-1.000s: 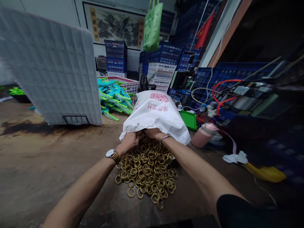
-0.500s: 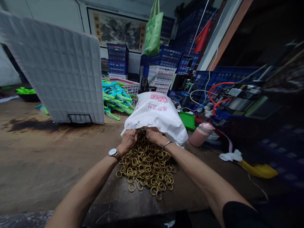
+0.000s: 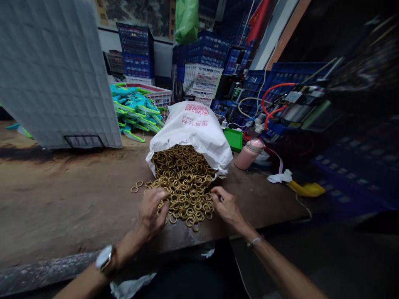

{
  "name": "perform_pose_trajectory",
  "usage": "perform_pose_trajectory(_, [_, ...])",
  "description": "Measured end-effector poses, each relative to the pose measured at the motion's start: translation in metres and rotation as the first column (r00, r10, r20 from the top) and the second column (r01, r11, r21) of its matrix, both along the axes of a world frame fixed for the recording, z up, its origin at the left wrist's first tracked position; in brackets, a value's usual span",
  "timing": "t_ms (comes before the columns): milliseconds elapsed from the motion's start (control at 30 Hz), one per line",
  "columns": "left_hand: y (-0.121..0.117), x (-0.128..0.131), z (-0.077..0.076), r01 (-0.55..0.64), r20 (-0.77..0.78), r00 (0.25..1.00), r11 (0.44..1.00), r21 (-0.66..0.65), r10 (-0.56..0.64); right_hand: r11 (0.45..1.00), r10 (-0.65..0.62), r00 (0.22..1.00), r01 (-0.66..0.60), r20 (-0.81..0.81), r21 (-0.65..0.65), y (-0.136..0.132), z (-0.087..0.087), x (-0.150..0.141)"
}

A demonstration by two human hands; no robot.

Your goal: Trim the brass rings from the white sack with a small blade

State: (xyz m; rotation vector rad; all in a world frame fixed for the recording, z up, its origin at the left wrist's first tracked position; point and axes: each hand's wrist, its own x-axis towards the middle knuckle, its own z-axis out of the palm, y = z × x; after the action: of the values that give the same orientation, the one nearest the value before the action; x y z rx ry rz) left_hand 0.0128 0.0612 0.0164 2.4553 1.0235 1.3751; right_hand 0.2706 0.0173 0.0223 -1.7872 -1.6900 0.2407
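Observation:
A white woven sack (image 3: 190, 126) with red print lies on its side, its mouth facing me. Gold-coloured rings (image 3: 183, 182) fill the opening and spill onto the table in a heap. At the heap's left edge is my left hand (image 3: 153, 212), wearing a watch at the wrist; its thumb and fingers are apart, touching or just over the rings. My right hand (image 3: 228, 206) is at the right edge of the heap with its fingers curled in. Whether something small and dark sits between those fingers is hard to make out. A couple of loose rings (image 3: 137, 186) lie left of the sack.
Behind the sack's left is a pile of teal and green pieces (image 3: 135, 110), beside a tall grey padded panel (image 3: 62, 79). To the right stand a pink bottle (image 3: 248, 154), a green tray (image 3: 233, 139) and a machine with red hoses (image 3: 291, 106). Crates (image 3: 202, 79) are stacked behind.
Both hands have come out of the sack's mouth towards me and moved apart to the sides of the heap. The mouth now gapes wider, showing the rings inside. The view has shifted.

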Motion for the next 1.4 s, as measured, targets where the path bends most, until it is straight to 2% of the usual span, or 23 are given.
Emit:
perform_pose_trajectory(67, [-0.034, 0.001, -0.022, 0.035, -0.013, 0.999, 0.998, -0.049, -0.036, 0.995, -0.069, 0.997, 0.067, -0.027, -0.080, -0.026, -0.022, 0.007])
perform_pose_trajectory(133, [-0.059, 0.008, -0.037, 0.100, -0.066, 0.992, 0.989, -0.105, -0.107, 0.990, -0.111, 0.993, 0.107, -0.035, -0.097, -0.043, -0.037, 0.008])
perform_pose_trajectory(200, [-0.074, 0.021, -0.042, 0.162, -0.106, 0.979, 0.978, -0.130, -0.176, 0.990, -0.108, 0.994, 0.105, -0.029, -0.094, -0.050, -0.044, 0.003])
perform_pose_trajectory(267, [-0.080, 0.037, -0.040, 0.209, -0.145, 0.962, 0.967, -0.144, -0.229, 0.988, -0.111, 0.994, 0.108, -0.021, -0.111, -0.048, -0.044, -0.004])
perform_pose_trajectory(333, [-0.080, 0.052, -0.037, 0.232, -0.189, 0.946, 0.957, -0.177, -0.264, 0.979, -0.126, 0.992, 0.125, 0.004, -0.159, -0.041, -0.041, -0.011])
perform_pose_trajectory(467, [-0.072, 0.073, -0.040, 0.124, -0.327, 0.924, 0.964, -0.236, -0.199, 0.959, -0.131, 0.981, 0.161, 0.141, -0.231, -0.029, -0.037, -0.023])
perform_pose_trajectory(633, [-0.061, 0.079, -0.052, 0.037, -0.381, 0.916, 0.971, -0.238, -0.129, 0.967, -0.141, 0.970, 0.177, 0.197, -0.182, -0.025, -0.044, -0.025])
perform_pose_trajectory(767, [-0.053, 0.079, -0.051, -0.028, -0.376, 0.924, 0.969, -0.244, -0.068, 0.973, -0.145, 0.977, 0.169, 0.154, -0.158, -0.025, -0.050, -0.021])
perform_pose_trajectory(900, [-0.051, 0.075, -0.048, -0.031, -0.290, 0.956, 0.972, -0.233, -0.039, 0.985, -0.128, 0.987, 0.138, 0.098, -0.105, -0.023, -0.054, -0.015])
perform_pose_trajectory(1000, [-0.054, 0.072, -0.047, -0.017, -0.148, 0.989, 0.977, -0.213, -0.015, 0.995, -0.099, 0.995, 0.099, 0.032, -0.001, -0.019, -0.055, -0.012])
perform_pose_trajectory(1067, [-0.056, 0.071, -0.044, -0.006, -0.015, 1.000, 0.968, -0.250, 0.003, 0.994, -0.048, 0.999, 0.049, -0.011, 0.093, -0.016, -0.055, -0.015])
perform_pose_trajectory(1133, [-0.057, 0.071, -0.037, 0.025, 0.126, 0.992, 0.915, -0.402, 0.029, 0.986, 0.030, 0.999, -0.024, -0.036, 0.166, -0.015, -0.051, -0.022])
perform_pose_trajectory(1167, [-0.057, 0.071, -0.032, 0.055, 0.191, 0.980, 0.856, -0.514, 0.052, 0.981, 0.076, 0.996, -0.067, -0.045, 0.184, -0.016, -0.049, -0.027])
perform_pose_trajectory(1233, [-0.057, 0.071, -0.021, 0.155, 0.297, 0.949, 0.675, -0.722, 0.100, 0.973, 0.154, 0.985, -0.138, -0.074, 0.186, -0.017, -0.042, -0.039])
perform_pose_trajectory(1267, [-0.057, 0.071, -0.014, 0.222, 0.353, 0.928, 0.589, -0.777, 0.117, 0.971, 0.182, 0.978, -0.164, -0.098, 0.175, -0.018, -0.038, -0.045])
perform_pose_trajectory(1333, [-0.057, 0.070, -0.004, 0.337, 0.460, 0.876, 0.498, -0.799, 0.145, 0.971, 0.205, 0.965, -0.179, -0.162, 0.161, -0.021, -0.029, -0.056])
perform_pose_trajectory(1400, [-0.058, 0.068, 0.001, 0.389, 0.514, 0.837, 0.456, -0.801, 0.189, 0.974, 0.213, 0.948, -0.188, -0.236, 0.125, -0.022, -0.021, -0.064])
